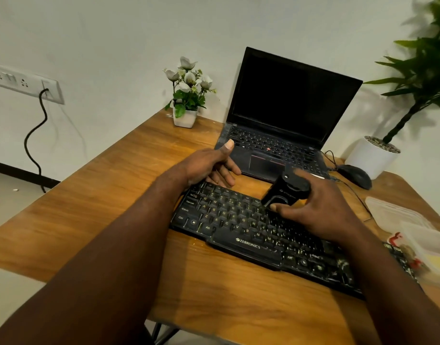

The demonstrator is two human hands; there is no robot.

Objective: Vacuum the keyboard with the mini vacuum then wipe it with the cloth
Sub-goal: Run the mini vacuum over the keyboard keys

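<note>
While right hand (321, 207) clasps mini vacuum (282, 191), seemingly touching keyboard (228, 220), left hand (209, 168) loose

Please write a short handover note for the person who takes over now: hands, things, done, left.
Left hand: open, resting at the far left edge of the keyboard.
Right hand: grips the mini vacuum, lower end at the middle keys.
Done: vacuuming under way.
Left: specks on the right keys, then wiping; I cannot pick out the cloth.
</note>
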